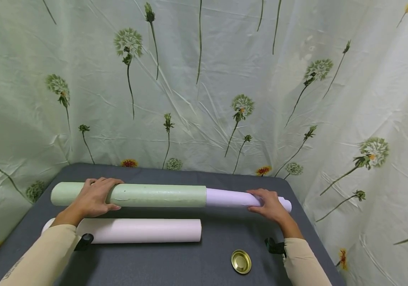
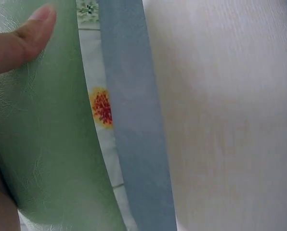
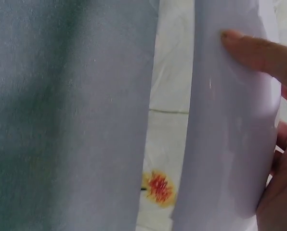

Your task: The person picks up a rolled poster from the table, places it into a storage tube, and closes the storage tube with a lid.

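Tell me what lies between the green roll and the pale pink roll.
In the head view, grey tabletop lies between the green roll and the pale pink roll, crossed toward the left by the left hand.

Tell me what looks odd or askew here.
Nothing looks spilled. The lavender roll, gripped by the right hand, slants slightly off the line of the green roll, so they look misaligned. The green surface shows fine wrinkles, possibly just texture.
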### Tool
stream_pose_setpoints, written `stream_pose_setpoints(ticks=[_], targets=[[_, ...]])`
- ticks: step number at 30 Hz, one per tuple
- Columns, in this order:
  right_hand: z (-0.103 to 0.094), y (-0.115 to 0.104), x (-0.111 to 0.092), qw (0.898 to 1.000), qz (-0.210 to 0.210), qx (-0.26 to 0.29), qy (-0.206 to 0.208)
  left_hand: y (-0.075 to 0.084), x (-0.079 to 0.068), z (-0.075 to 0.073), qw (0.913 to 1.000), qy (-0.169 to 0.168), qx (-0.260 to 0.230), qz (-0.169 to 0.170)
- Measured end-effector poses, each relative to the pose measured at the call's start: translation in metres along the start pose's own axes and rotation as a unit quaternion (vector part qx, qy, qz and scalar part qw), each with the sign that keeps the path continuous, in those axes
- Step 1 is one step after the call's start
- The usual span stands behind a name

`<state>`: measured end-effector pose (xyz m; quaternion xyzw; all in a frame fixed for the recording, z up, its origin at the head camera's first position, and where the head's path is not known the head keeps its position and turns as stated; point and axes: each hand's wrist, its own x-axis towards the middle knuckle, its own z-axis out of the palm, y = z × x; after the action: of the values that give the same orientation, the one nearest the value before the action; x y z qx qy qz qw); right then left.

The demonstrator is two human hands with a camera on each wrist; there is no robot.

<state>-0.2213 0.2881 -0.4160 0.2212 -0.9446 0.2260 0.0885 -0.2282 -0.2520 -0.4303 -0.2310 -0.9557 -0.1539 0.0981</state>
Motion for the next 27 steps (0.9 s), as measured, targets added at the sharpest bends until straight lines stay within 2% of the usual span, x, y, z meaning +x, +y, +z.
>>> stream_pose_setpoints(ticks=[7,27], targets=[[0.005,-0.013,0.009,0.999,-0.031,0.002,-0.01,0.009,0.009,0.002,0.9995,0.009,-0.011,0.027],[0.02,-0.034,0.019,1.0,0.01,-0.004,-0.011,0.01,0.005,0.003,0.9998,0.005,-0.003,0.016]])
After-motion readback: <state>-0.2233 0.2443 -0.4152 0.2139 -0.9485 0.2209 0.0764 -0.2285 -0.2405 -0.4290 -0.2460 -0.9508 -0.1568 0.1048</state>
